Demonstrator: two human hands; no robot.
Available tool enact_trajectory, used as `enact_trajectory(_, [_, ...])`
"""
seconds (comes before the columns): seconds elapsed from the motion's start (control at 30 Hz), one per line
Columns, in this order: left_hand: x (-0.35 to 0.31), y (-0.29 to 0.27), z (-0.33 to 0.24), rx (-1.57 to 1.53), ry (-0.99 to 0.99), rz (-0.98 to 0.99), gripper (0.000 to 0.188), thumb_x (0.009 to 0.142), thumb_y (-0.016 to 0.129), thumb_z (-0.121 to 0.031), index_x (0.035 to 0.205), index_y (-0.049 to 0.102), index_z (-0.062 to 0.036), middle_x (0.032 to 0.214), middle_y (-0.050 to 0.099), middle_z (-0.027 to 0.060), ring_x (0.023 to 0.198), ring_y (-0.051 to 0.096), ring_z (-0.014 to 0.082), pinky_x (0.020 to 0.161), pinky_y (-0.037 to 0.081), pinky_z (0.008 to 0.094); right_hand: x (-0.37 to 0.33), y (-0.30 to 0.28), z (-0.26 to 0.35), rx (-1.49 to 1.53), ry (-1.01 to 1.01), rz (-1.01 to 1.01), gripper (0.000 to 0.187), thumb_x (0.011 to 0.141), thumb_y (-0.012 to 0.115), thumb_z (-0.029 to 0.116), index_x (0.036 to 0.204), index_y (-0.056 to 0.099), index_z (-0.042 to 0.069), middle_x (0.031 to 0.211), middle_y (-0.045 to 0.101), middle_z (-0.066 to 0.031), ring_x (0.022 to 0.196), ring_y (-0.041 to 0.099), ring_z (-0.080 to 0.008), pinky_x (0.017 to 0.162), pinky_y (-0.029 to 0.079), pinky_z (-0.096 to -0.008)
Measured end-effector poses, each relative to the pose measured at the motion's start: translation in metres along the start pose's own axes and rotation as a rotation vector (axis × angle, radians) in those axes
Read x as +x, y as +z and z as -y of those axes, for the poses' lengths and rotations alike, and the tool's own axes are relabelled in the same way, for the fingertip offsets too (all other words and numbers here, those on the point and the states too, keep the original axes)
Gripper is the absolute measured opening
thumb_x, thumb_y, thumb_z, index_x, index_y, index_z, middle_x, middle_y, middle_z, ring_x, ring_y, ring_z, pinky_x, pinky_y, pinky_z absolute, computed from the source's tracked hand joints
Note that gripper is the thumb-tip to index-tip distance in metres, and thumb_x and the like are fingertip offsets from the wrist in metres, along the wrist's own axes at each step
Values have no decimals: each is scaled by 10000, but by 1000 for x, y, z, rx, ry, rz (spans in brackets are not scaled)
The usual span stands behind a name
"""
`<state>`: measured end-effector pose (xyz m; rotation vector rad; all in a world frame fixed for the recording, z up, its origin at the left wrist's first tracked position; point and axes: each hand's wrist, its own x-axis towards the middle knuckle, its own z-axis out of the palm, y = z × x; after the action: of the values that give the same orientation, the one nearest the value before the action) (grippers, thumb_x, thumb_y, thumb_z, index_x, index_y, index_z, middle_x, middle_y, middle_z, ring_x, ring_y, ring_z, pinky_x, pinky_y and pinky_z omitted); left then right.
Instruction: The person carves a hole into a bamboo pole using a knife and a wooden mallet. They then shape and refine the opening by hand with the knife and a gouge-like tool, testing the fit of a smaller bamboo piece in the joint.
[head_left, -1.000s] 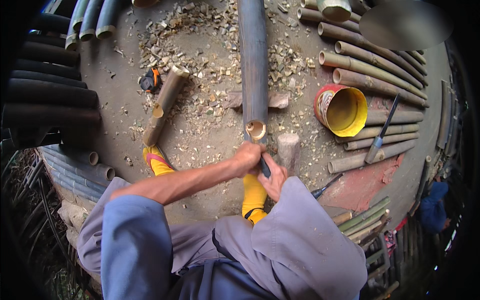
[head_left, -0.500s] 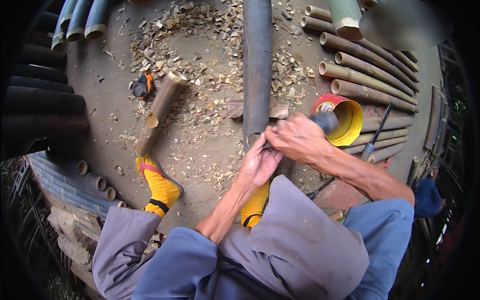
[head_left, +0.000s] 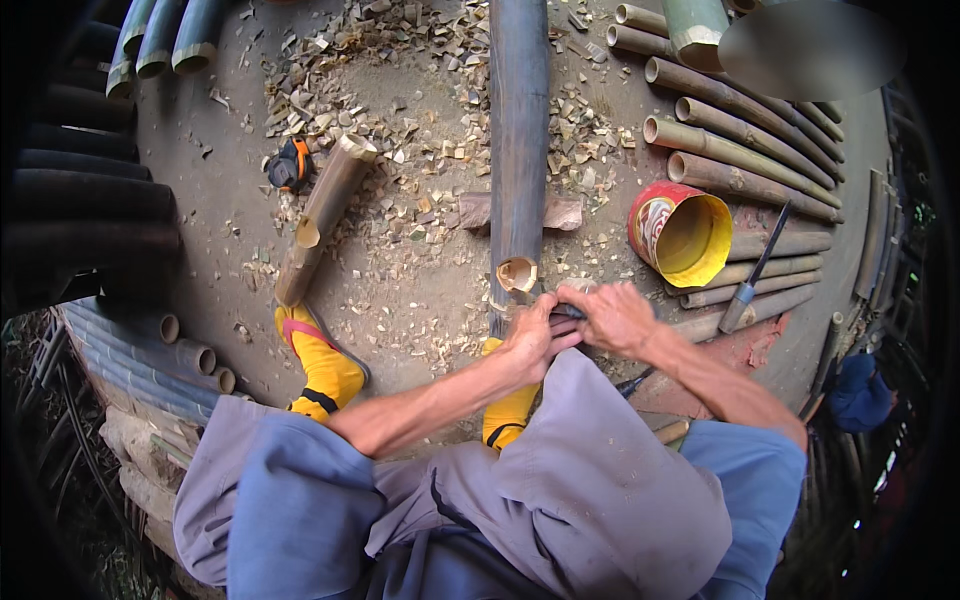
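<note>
A thick, dark bamboo pole runs from the far edge toward me, with a freshly cut notch near its close end. Just below and right of that notch, my left hand has its fingers curled in against my right. My right hand is closed, knuckles up. Between the two hands shows a short dark tool; its kind cannot be made out, as the fingers cover most of it. Under the pole lies a reddish block.
A notched bamboo piece and an orange-and-black tape measure lie left among wood chips. Right stand a red-and-yellow tin, a long-bladed tool and bamboo lengths. My yellow-socked foot is left.
Both hands have drawn back from the pole's notch, toward my knee, leaving it in view. The blurred dark end that stuck out beyond my right hand by the tin no longer shows.
</note>
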<state>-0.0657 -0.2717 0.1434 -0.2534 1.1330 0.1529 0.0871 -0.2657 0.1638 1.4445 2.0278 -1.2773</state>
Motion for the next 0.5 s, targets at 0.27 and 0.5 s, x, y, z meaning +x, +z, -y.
enact_trajectory(0.27, [8, -35, -50, 1228, -38, 15, 324, 982, 356, -223, 1082, 565, 2, 891, 651, 179, 739, 663, 242, 680, 587, 380, 5, 74, 81, 787, 515, -145, 526, 833, 521, 61, 1313, 320, 134, 933, 639, -275, 904, 627, -456, 790, 501, -505])
enact_trajectory(0.5, [10, -20, -19, 498, 222, 144, 320, 969, 424, -177, 1134, 574, 52, 1073, 619, 168, 994, 619, 217, 851, 534, 374, -2, 19, 21, 91, 255, -175, 364, 760, 634, 139, 1102, 514, 103, 779, 676, -168, 718, 667, -361, 636, 510, -484])
